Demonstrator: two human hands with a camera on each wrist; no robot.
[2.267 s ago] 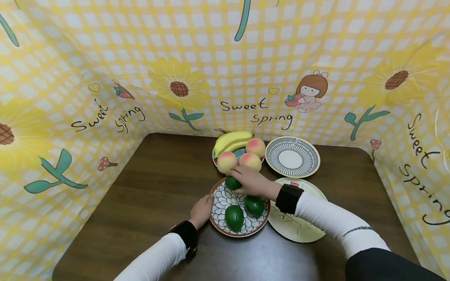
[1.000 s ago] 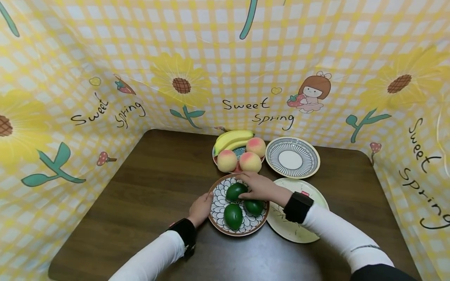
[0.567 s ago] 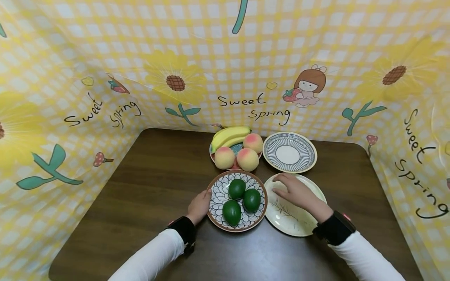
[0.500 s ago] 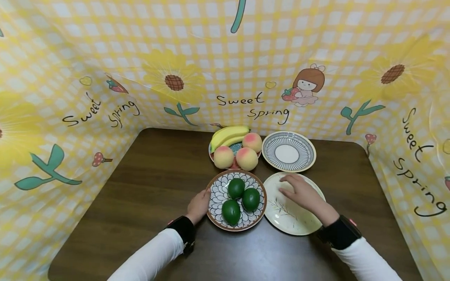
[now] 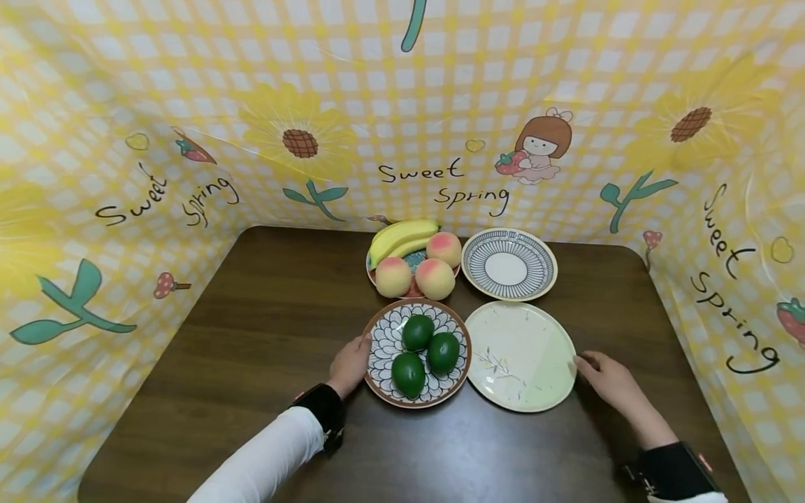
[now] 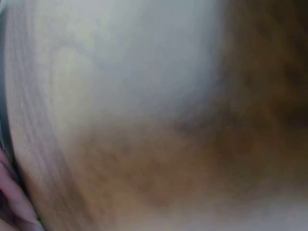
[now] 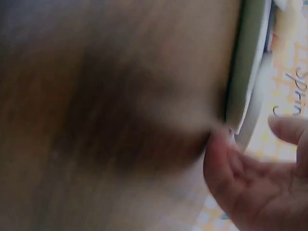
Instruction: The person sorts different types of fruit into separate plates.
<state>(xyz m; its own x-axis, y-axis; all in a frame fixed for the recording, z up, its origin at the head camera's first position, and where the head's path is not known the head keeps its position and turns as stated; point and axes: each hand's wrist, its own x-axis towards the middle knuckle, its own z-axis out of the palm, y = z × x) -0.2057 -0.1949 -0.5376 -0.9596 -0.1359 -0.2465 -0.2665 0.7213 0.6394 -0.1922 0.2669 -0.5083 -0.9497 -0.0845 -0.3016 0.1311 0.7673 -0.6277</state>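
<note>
In the head view, my left hand holds the left rim of a brown-rimmed plate with a black petal pattern, thumb over the edge. Three glossy dark green oval fruits, like avocados, lie on it. At the right edge of a pale green plate with a sprig design is my right hand, its fingertips right at the rim. The right wrist view shows the thumb of that hand spread apart from the plate's side. Only a bit of the left fingers shows in the blurred left wrist view.
Behind the brown-rimmed plate, a small plate bears bananas and three peaches. A white plate with dark radiating lines stands at the back right. Yellow checked cloth walls the brown table at the back and sides.
My right hand set the third green fruit down among the other two, let go, and moved right across the pale green plate to its far right edge. The left hand stayed at its rim.
</note>
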